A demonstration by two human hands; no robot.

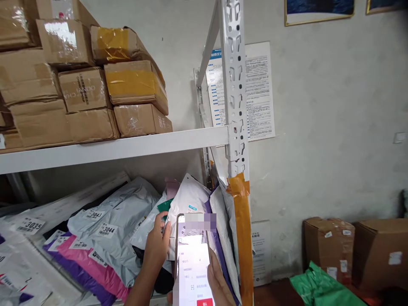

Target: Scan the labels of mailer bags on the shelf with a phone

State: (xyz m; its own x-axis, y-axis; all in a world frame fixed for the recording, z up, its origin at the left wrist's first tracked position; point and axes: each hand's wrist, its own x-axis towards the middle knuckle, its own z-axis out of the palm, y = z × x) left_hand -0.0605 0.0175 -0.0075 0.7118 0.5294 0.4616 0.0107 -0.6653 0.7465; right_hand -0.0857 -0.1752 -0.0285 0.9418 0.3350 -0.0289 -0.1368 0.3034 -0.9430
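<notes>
My right hand point(219, 276) holds a smartphone point(194, 263) upright before me, its screen lit, with a blurred patch across the top. Behind the phone stands a white plastic mailing bag point(188, 193) with a printed label, partly covered by the phone. At that bag's left edge, the fingers of my left hand point(159, 236) close on it. A green parcel point(165, 207) shows just behind those fingers. To the left lie a grey mailing bag point(124, 225) with number stickers, a pink one point(92, 259) and purple ones.
Cardboard boxes point(86, 87) are stacked on the upper shelf beam point(143, 144). A perforated metal upright point(236, 106), wrapped in brown tape lower down, stands right of the parcels. On the right are two large cartons point(328, 246) and a green bag point(325, 287).
</notes>
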